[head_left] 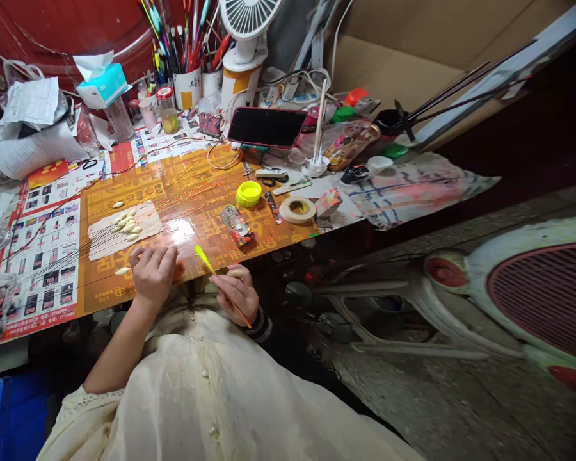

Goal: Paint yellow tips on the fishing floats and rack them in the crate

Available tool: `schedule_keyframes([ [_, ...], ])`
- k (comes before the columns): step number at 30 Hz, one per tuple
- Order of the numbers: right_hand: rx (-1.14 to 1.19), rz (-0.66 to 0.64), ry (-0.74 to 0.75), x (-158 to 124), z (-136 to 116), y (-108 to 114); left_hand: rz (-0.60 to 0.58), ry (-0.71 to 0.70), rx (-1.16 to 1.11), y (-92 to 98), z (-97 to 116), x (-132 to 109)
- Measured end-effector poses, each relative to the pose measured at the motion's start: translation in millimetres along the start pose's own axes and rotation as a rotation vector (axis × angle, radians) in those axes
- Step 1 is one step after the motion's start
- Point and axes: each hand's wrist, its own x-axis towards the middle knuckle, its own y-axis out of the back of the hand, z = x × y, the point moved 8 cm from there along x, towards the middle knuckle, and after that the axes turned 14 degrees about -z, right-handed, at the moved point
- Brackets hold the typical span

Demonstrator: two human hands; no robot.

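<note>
Right hand (237, 294), on the near side of the bright-yellow tub (248, 193), grips a slim yellow-tipped tool (205, 258), tip angled up and away, probably so colour stays off the fingers. Left hand (153, 272), left of the tub and nearer the person, has fingers curled; can't tell if it holds anything. Farther left of the tub, pale pods (125, 225) lie bunched on pink cloth (150, 225), thin stems trailing leftward, likely against tangling.

Right hand (237, 293) holding yellow stick (204, 258), left hand (152, 272) nearby, pale pods (128, 224) on sheet (146, 214)
</note>
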Motion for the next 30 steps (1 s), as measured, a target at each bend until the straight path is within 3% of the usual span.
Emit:
schedule_keyframes([
  [16, -0.005, -0.062, -0.052, 0.3, 0.2, -10.6, 0.029, 0.009, 0.008, 5.8, 0.3, -1.8],
  [30, 0.021, -0.054, -0.079, 1.0, 1.7, -9.4, -0.015, 0.050, -0.065, 0.2, -4.9, -3.5],
])
